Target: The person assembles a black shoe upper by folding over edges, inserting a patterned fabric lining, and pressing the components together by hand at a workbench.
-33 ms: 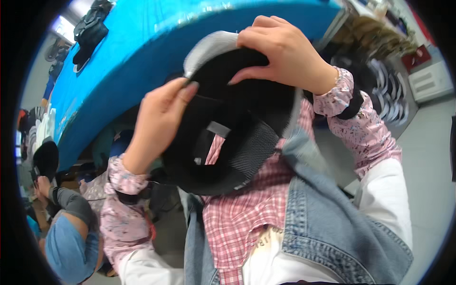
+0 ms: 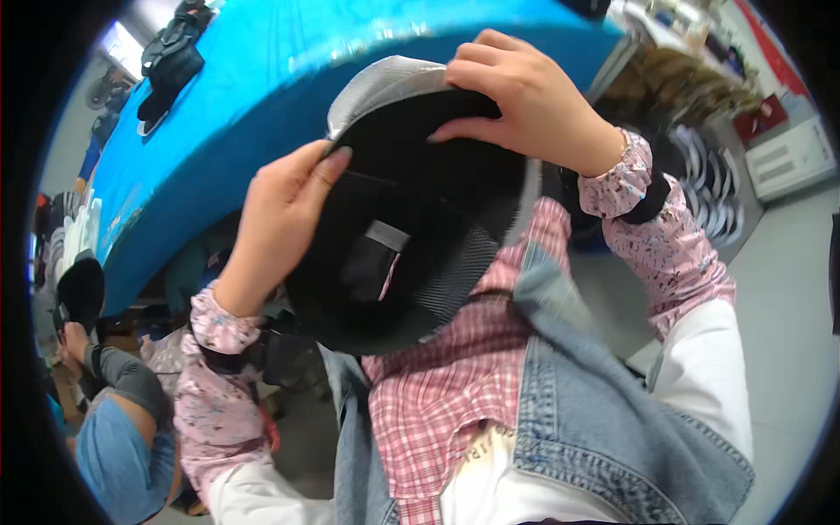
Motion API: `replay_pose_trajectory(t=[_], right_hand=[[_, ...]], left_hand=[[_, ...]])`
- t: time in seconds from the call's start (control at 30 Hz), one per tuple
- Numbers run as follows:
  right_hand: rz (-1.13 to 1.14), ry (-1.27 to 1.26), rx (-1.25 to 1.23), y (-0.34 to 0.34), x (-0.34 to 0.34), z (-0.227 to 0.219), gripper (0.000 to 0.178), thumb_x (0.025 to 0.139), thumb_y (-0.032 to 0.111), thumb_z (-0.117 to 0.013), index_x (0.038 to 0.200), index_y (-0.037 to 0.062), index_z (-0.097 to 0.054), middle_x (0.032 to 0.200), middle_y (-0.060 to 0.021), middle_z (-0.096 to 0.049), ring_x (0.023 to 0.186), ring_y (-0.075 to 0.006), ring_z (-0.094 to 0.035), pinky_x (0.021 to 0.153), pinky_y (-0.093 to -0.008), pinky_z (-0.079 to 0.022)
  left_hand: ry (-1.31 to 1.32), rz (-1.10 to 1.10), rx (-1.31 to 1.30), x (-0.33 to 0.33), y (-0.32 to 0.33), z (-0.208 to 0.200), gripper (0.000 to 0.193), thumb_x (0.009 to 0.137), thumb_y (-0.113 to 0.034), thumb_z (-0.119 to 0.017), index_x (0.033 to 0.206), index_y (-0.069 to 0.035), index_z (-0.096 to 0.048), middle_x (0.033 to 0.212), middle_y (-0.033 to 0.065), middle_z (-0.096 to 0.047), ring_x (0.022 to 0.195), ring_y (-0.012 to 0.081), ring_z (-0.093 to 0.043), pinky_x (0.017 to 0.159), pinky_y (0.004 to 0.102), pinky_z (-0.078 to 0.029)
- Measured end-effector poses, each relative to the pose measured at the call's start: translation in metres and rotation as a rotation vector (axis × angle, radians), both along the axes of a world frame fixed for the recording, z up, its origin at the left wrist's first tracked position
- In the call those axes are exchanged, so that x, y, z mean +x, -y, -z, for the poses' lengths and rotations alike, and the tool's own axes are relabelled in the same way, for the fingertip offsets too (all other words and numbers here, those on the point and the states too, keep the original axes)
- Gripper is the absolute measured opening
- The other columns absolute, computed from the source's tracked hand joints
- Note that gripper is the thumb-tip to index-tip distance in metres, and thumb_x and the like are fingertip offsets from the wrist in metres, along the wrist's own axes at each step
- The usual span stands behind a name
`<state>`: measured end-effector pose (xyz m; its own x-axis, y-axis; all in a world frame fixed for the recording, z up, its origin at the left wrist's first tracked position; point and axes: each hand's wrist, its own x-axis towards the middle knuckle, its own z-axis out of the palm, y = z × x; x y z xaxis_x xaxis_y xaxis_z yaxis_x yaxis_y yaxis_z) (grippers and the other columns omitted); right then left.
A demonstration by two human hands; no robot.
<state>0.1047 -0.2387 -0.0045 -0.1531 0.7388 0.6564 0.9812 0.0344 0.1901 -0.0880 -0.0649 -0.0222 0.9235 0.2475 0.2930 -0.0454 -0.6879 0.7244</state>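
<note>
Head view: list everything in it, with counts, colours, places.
Baseball cap: one, black inside, grey edge, centre
Table: one, blue, top
Cap-like pile: one, black, table's left
Stacked pieces: several, white, far left
Second cap: one, black, left
Co-worker: one, blue and grey clothing, lower left
Curved pieces: several, grey-white, right
Box: one, white, right
Smaller box: one, dark red, right
Plaid shirt: one, pink, lower centre
Denim garment: one, blue, bottom
Sleeve covers: two, pink floral, flanking shirt
Left hand: one, bare, holding cap's left edge
Right hand: one, bare, holding cap's upper right

Head-worn wide fisheye view, facing down, close to cap (image 2: 416, 197).
</note>
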Motion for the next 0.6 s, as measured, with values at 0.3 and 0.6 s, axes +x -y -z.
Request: replay_pose_trajectory(t=[0.3, 0.6], right_hand=[[0.096, -0.224, 0.319, -0.057, 0.078, -0.114, 0.071, 0.075, 0.032, -0.07, 0.123, -0.0035, -0.032, 0.11, -0.0203, -0.041, 0.095, -0.0274, -0.053, 0.075, -0.0304, -0.046], [-0.01, -0.041, -0.042, -0.158, 0.064, -0.002, 0.054, 0.07, 0.012, -0.061, 0.119, -0.0035, -0.044, 0.116, -0.0207, -0.049, 0.11, -0.0333, -0.047, 0.094, -0.0376, -0.038]], left_hand=[[0.519, -0.167, 0.219, 0.093, -0.048, -0.061, 0.025, 0.088, -0.026, -0.052, 0.09, -0.002, -0.059, 0.063, 0.0197, -0.049, 0.053, 0.0304, -0.048, 0.05, 0.0354, -0.036], [0.983, 0.037, -1.493, 0.214, -0.12, 0.041, 0.037, 0.093, -0.034, -0.043, 0.115, -0.003, -0.047, 0.107, 0.0067, -0.055, 0.099, 0.0171, -0.052, 0.084, 0.0268, -0.043]])
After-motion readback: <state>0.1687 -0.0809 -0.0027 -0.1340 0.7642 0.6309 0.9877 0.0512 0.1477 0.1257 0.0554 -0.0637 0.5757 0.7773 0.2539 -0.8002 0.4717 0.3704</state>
